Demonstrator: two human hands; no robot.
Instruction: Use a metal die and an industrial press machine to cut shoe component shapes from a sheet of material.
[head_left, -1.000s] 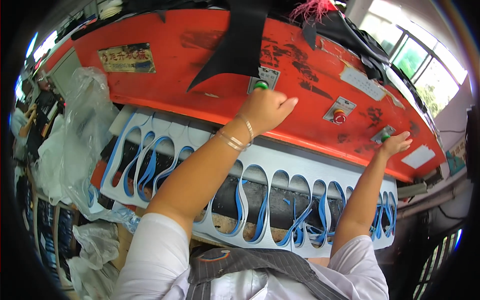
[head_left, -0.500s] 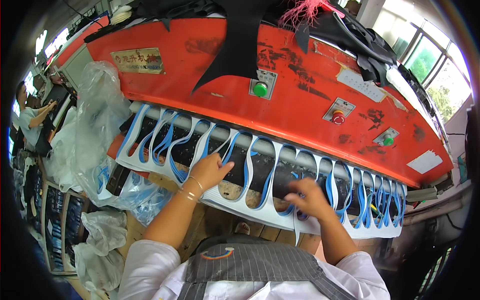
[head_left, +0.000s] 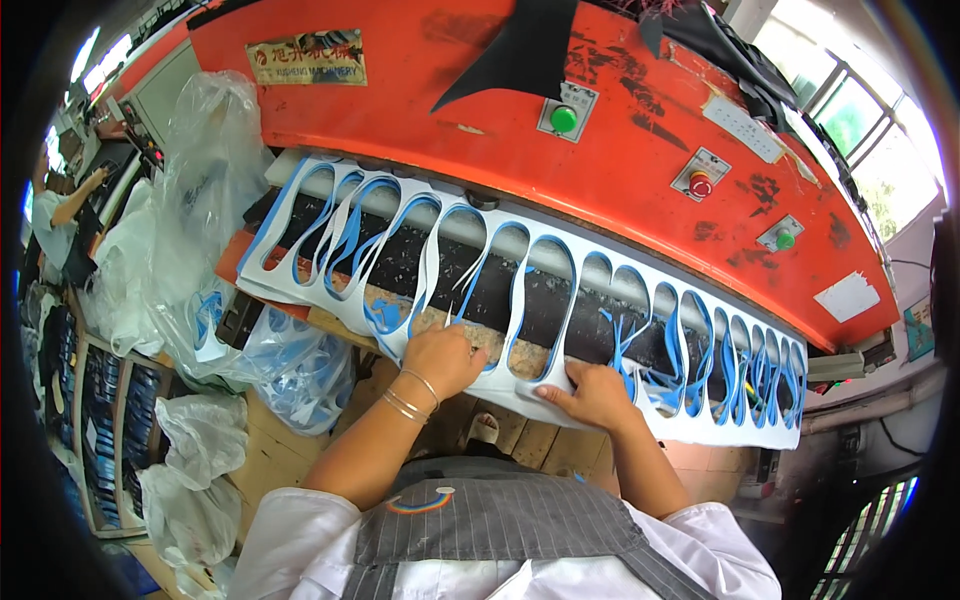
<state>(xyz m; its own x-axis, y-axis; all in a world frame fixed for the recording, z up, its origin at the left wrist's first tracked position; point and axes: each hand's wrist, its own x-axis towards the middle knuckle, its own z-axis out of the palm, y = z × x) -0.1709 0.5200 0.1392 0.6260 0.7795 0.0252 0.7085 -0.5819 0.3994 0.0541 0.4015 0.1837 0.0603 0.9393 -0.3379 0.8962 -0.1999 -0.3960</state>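
- Head view: we see a white-and-blue cut-out sheet (head_left: 584,330) lying lengthwise along the front of a red press (head_left: 400,115), its long, rounded openings set side by side.
- Our left hand (head_left: 443,358) is at the sheet's front border, left of the middle, fingers curled in; we cannot tell whether they pinch a strip.
- Our right hand (head_left: 598,395) is clamped on the same border farther right, thumb over the top, fingertips partly hidden.
- Through the openings we see the dark bed (head_left: 545,290) under the sheet, with blue slivers toward the right end.
- On the press face we have a green push button (head_left: 564,119), with a red stop button (head_left: 700,184) to its right.
- Black sheet material (head_left: 515,65) hangs over the press.
- Left of the press we see a clear plastic bag (head_left: 210,150).
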